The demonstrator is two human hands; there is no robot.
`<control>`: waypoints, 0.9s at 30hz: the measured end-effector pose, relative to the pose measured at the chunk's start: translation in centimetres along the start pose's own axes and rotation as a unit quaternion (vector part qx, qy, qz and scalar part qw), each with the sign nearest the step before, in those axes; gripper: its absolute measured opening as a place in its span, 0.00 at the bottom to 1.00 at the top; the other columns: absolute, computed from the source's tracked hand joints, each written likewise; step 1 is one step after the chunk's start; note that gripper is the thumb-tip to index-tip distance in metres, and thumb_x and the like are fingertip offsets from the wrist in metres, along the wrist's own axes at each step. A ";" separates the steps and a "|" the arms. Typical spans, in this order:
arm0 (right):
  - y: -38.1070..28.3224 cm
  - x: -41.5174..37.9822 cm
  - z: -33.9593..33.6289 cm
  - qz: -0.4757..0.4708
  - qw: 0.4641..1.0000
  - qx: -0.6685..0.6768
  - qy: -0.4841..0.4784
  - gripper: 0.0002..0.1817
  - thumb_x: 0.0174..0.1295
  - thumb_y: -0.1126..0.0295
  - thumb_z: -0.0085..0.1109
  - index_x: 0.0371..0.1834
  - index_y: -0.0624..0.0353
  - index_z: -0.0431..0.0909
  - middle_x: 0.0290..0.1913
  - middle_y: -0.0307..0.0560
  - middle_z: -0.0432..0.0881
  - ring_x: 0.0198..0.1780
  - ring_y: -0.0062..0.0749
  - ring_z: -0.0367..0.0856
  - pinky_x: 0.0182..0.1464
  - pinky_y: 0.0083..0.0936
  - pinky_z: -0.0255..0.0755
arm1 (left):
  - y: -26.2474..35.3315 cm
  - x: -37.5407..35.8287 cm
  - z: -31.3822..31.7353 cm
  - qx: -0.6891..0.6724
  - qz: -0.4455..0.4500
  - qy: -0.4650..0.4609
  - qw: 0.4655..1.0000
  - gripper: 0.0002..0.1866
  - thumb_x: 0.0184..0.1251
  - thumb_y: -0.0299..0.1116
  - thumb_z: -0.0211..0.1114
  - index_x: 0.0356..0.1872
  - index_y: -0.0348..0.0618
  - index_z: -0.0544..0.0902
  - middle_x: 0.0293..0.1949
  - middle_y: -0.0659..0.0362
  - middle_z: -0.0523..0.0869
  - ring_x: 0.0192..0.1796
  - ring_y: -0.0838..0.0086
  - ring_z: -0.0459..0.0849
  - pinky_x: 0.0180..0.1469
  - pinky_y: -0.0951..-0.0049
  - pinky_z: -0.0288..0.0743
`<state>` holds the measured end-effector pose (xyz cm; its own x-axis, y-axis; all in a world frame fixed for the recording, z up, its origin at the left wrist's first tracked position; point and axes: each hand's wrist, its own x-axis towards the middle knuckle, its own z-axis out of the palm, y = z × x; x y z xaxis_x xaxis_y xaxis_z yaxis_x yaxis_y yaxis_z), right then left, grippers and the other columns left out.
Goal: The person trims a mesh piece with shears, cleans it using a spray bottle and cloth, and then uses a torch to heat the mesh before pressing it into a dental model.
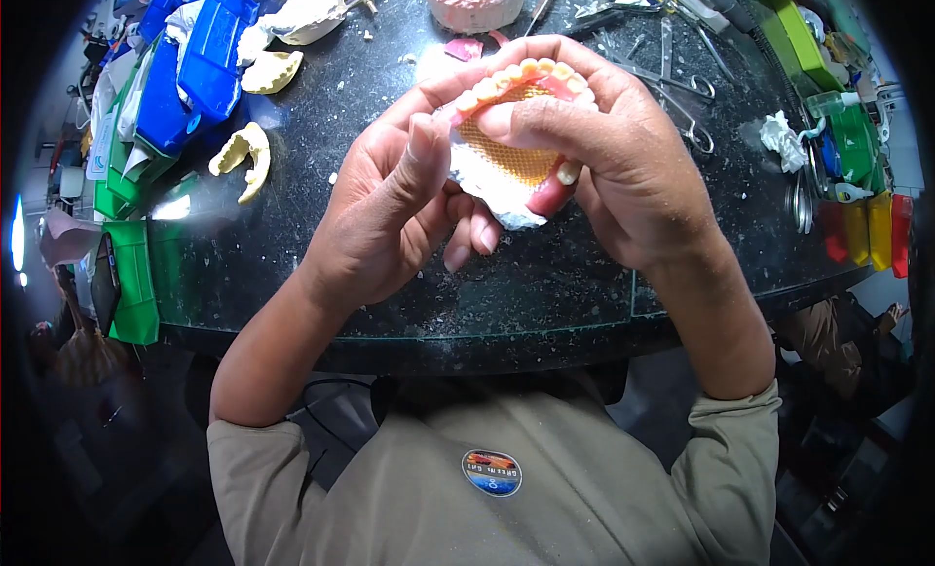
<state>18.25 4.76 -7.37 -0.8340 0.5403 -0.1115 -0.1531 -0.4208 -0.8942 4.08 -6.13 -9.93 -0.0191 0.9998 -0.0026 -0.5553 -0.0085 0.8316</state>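
Observation:
Between my two hands, above the bench, is an upper denture [519, 162] with a row of cream teeth, pink gum and a gold mesh across its palate. White plaster [490, 191] clings along its near left side. My right hand [623, 152] is closed on it, with the thumb pressed onto the mesh and the fingers behind the teeth. On the other side, my left hand [394, 181] grips the denture's left edge, its thumb raised beside the teeth and its lower fingers curled beneath the plaster.
Yellowish plaster pieces [245, 160] lie at left near blue bins [190, 74] and a green bin [131, 274]. A pink-topped plaster block [475, 3] stands at the back. Scissors [672, 79] and other metal tools lie at right, with crumpled white tissue [783, 140] beyond.

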 end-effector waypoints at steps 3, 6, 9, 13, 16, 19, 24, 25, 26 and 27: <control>0.3 0.1 0.1 -0.009 1.000 -0.004 0.007 0.17 0.56 0.76 0.58 0.49 0.64 0.69 0.40 0.47 0.80 0.38 0.25 0.84 0.31 0.13 0.81 | 0.0 0.0 -0.1 -0.009 0.001 -0.002 1.000 0.35 0.70 0.52 0.51 0.67 0.37 0.55 0.37 0.52 0.82 0.30 0.74 0.85 0.22 0.84 0.75; 0.6 0.3 0.2 -0.021 1.000 -0.011 0.013 0.17 0.56 0.76 0.58 0.49 0.64 0.69 0.40 0.48 0.80 0.38 0.25 0.84 0.30 0.13 0.81 | 0.0 -0.1 -0.1 -0.012 0.001 0.001 1.000 0.35 0.70 0.52 0.51 0.67 0.37 0.55 0.37 0.52 0.82 0.30 0.74 0.85 0.22 0.84 0.75; 0.3 0.2 0.2 -0.010 1.000 -0.017 0.014 0.17 0.56 0.76 0.57 0.49 0.64 0.69 0.40 0.48 0.80 0.38 0.25 0.84 0.30 0.13 0.81 | 0.0 0.0 -0.1 -0.006 0.006 -0.002 1.000 0.35 0.70 0.51 0.51 0.67 0.36 0.55 0.37 0.51 0.82 0.29 0.74 0.86 0.22 0.84 0.76; 0.5 0.2 0.2 -0.019 0.999 -0.021 0.021 0.17 0.56 0.76 0.57 0.50 0.64 0.69 0.41 0.48 0.80 0.38 0.26 0.84 0.28 0.13 0.81 | -0.2 0.0 -0.1 0.002 0.011 -0.005 1.000 0.35 0.70 0.51 0.51 0.67 0.36 0.55 0.37 0.51 0.82 0.29 0.74 0.86 0.22 0.83 0.76; 0.1 0.1 0.2 -0.015 1.000 -0.023 0.010 0.17 0.57 0.75 0.56 0.50 0.65 0.69 0.41 0.49 0.80 0.38 0.26 0.84 0.27 0.13 0.80 | -0.1 0.1 -0.1 0.005 0.010 -0.002 1.000 0.35 0.70 0.51 0.51 0.67 0.36 0.55 0.37 0.51 0.82 0.29 0.73 0.85 0.22 0.83 0.76; 0.0 0.1 0.1 -0.010 0.999 -0.031 0.007 0.18 0.57 0.75 0.56 0.51 0.65 0.69 0.42 0.48 0.80 0.38 0.26 0.84 0.26 0.13 0.80 | 0.0 0.0 0.1 -0.003 0.002 0.007 1.000 0.35 0.70 0.52 0.51 0.67 0.36 0.56 0.36 0.51 0.82 0.29 0.73 0.85 0.22 0.83 0.77; 0.1 0.2 0.2 -0.003 0.999 -0.035 0.012 0.18 0.57 0.74 0.56 0.51 0.64 0.69 0.42 0.47 0.80 0.38 0.25 0.84 0.25 0.13 0.79 | 0.1 -0.1 0.1 -0.013 -0.007 0.012 1.000 0.35 0.70 0.52 0.51 0.67 0.37 0.56 0.37 0.52 0.81 0.29 0.74 0.85 0.22 0.83 0.76; 0.1 0.2 0.2 0.000 0.999 -0.034 0.013 0.18 0.57 0.74 0.57 0.51 0.64 0.69 0.42 0.47 0.80 0.38 0.25 0.84 0.25 0.13 0.79 | 0.1 -0.1 0.1 -0.013 -0.007 0.012 1.000 0.35 0.70 0.52 0.50 0.67 0.37 0.56 0.37 0.52 0.81 0.29 0.74 0.85 0.22 0.83 0.76; 0.1 0.2 0.2 0.003 0.999 -0.032 0.014 0.18 0.56 0.73 0.57 0.51 0.64 0.69 0.41 0.47 0.80 0.38 0.24 0.83 0.25 0.13 0.79 | 0.1 -0.1 0.1 -0.010 -0.007 0.012 1.000 0.35 0.70 0.52 0.50 0.67 0.37 0.56 0.37 0.52 0.81 0.29 0.74 0.85 0.22 0.84 0.76; 0.0 0.1 0.2 0.006 0.999 -0.030 0.016 0.19 0.56 0.73 0.57 0.51 0.63 0.69 0.41 0.46 0.80 0.38 0.24 0.83 0.25 0.13 0.78 | 0.1 -0.1 0.1 -0.010 -0.008 0.013 1.000 0.35 0.70 0.52 0.50 0.67 0.37 0.56 0.37 0.52 0.81 0.29 0.74 0.85 0.22 0.84 0.76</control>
<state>18.02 4.65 -7.28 -0.8184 0.5587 -0.1342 -0.1112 -0.3832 -0.9170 4.13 -6.21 -9.78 -0.0322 0.9990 -0.0310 -0.5729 0.0070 0.8196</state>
